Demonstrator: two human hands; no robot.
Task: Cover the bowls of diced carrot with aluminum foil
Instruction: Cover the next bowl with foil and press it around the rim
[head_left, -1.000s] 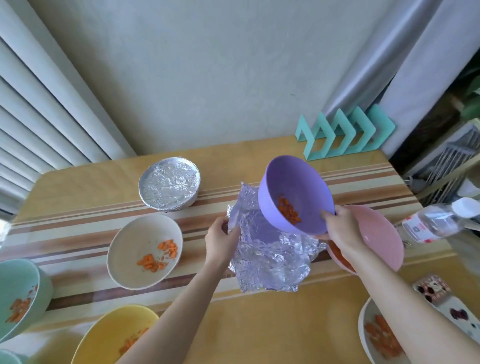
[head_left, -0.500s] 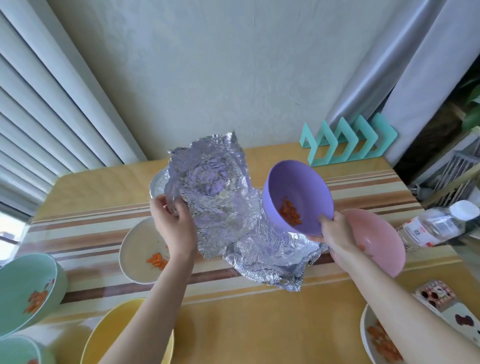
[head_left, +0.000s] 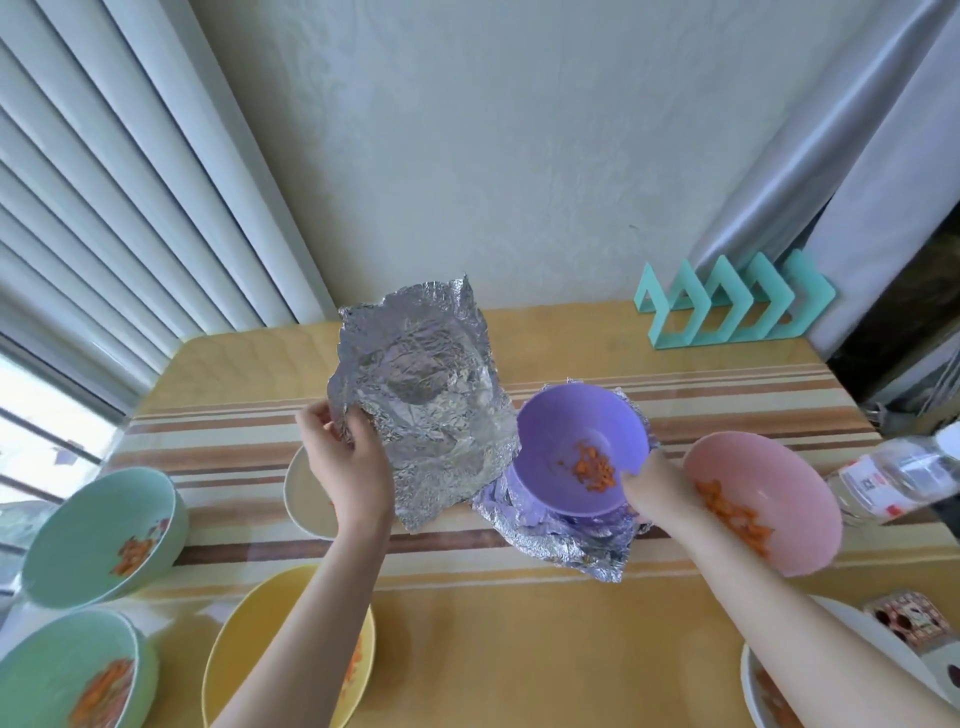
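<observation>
My left hand (head_left: 347, 456) pinches the left edge of a crinkled foil sheet (head_left: 422, 395), held upright above the table. My right hand (head_left: 655, 487) grips the near rim of a purple bowl (head_left: 579, 447) with diced carrot in it. That bowl sits low over more crumpled foil (head_left: 566, 543) lying on the table. A pink bowl (head_left: 769, 499) of carrot stands just right of my right hand. A cream bowl (head_left: 306, 493) is mostly hidden behind my left hand.
Two green bowls (head_left: 104, 530) (head_left: 67, 670) and a yellow bowl (head_left: 249, 639) with carrot stand at the near left. A white bowl (head_left: 753, 686) is at the near right, a water bottle (head_left: 893, 483) lies at the right edge, and a teal rack (head_left: 732, 306) stands at the back.
My left hand lifted a foil sheet off the pile and raised it upright. My right hand lowered the purple bowl from a tilt down onto the remaining foil.
</observation>
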